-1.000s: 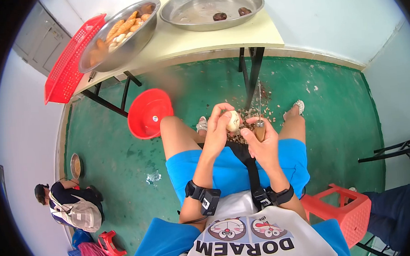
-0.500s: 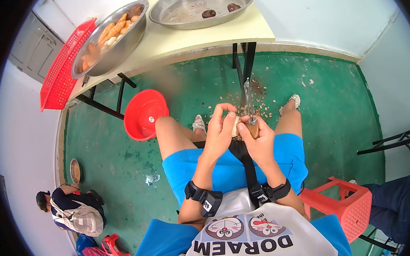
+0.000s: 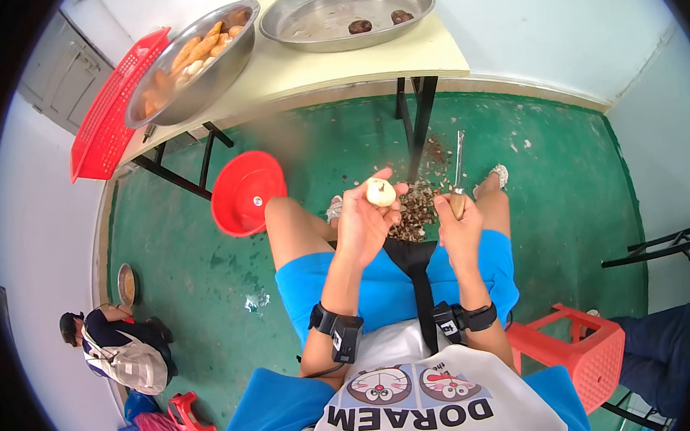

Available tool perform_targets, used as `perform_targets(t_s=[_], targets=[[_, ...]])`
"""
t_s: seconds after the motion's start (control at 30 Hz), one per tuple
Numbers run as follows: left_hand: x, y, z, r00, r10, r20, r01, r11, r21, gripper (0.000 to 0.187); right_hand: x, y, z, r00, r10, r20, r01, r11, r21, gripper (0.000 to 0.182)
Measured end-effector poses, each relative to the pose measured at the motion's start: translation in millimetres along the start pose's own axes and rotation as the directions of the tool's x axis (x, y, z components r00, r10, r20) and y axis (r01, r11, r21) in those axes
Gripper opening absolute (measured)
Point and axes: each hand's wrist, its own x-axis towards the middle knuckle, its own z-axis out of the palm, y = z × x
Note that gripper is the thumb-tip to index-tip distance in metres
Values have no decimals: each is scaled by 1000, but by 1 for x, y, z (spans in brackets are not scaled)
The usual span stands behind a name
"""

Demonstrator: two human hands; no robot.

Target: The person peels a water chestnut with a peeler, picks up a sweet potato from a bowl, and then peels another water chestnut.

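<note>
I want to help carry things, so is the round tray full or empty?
Nearly empty: the tray has two dark lumps in it, with mostly bare metal around them.

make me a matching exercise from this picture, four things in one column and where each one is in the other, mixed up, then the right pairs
Things
1. pale round piece
2. wooden-handled tool
3. two dark pieces
4. red basin

Places
A. on the green floor
B. in the right hand
C. in the wide, shallow metal pan
D. in the left hand

Right pairs: 1-D, 2-B, 3-C, 4-A
</note>
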Motion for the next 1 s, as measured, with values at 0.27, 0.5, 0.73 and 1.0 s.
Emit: perform_targets(t_s=[0.27,0.5,0.73,1.0], targets=[[2,8,-2,982,75,-174,-74,997,13,44,-13,-12,4,948,-69,311,88,995,-47,22],[-4,17,-21,951,223,-216,-216,975,55,51,-28,-27,9,820,-91,565,248,946,-207,35],[-1,25,-13,962,191,-196,-204,978,-47,45,-26,-25,9,797,-117,592,272,946,-179,38],[-2,23,-18,936,333,-117,-318,939,128,38,-31,-31,11,765,-59,641,318,901,-296,40]])
